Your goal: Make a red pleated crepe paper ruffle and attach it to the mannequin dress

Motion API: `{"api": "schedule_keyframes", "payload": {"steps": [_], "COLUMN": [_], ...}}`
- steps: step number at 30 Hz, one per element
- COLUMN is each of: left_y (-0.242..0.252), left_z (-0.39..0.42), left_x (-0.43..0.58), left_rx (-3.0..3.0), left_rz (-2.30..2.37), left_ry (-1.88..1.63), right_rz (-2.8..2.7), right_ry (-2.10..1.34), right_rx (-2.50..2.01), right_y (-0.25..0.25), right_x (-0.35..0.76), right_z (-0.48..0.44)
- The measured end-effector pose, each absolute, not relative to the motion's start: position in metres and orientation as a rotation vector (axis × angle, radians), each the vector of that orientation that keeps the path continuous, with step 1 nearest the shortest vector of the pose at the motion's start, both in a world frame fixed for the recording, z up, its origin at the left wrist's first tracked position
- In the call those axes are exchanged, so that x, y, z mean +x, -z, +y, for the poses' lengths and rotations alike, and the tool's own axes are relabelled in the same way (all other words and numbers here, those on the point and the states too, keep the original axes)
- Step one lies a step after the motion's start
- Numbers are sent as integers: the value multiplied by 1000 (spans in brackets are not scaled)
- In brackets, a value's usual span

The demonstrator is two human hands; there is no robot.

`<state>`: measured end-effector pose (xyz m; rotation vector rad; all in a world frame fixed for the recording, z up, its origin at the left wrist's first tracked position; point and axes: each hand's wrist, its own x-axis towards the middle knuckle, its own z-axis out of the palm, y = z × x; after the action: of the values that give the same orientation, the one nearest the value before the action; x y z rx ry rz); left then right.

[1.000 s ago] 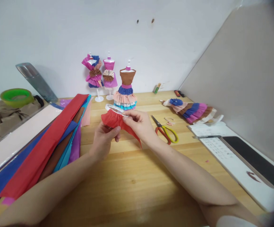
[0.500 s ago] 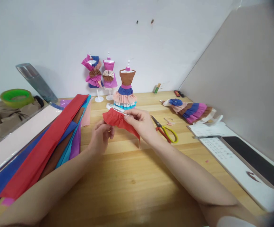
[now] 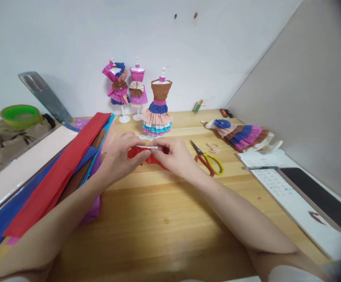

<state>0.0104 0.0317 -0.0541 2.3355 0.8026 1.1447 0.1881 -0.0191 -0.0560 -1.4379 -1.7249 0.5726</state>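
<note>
Red and gathered, pinched up between the left hand [image 3: 120, 154] and the right hand [image 3: 178, 156] above the table [image 3: 164, 235]: holding a paper ruffle [image 3: 149, 159] along its top edge, with a curved white strip [image 3: 146, 138] just beyond the fingertips. Pinching with thumb and fingers on both sides, fingertips nearly meeting; mostly hiding the ruffle behind the knuckles.

Just right of the right hand, resting with blades apart: 1 pair of scissors [image 3: 207, 156], with 1 red handle and 1 yellow. Beyond these, a few small scraps [image 3: 213, 148], then a ruffled paper dress [image 3: 243, 135] lying on its side. Farther right of the right hand, a white board [image 3: 272, 184] bearing a dark flat panel [image 3: 320, 197].

Straight beyond both hands, standing upright: 1 brown-topped dress form [image 3: 161, 113]. Past the left hand, near the wall, 2 more: 1 with a frilled collar [image 3: 118, 86] and 1 with a pink top [image 3: 137, 86].

Left of the left hand, overlapping: long folded papers [image 3: 61, 168], red uppermost. Farther left, a green tape roll [image 3: 20, 115] on tan cloth [image 3: 8, 143].
</note>
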Motion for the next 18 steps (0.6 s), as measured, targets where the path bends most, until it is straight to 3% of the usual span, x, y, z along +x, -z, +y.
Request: {"api": "schedule_keyframes", "payload": {"steps": [11,18], "left_y": [54,54], "left_z": [35,45], "left_x": [8,5], "left_rx": [2005,2012], "left_rz": [676,698], "left_ry": [-721,-671], "right_rz": [-1811,-1791], "right_ry": [-666,-753], "right_rx": [-1473,-1337], "right_y": [52,60], "right_x": [186,190], "right_z": [-23,-18]}}
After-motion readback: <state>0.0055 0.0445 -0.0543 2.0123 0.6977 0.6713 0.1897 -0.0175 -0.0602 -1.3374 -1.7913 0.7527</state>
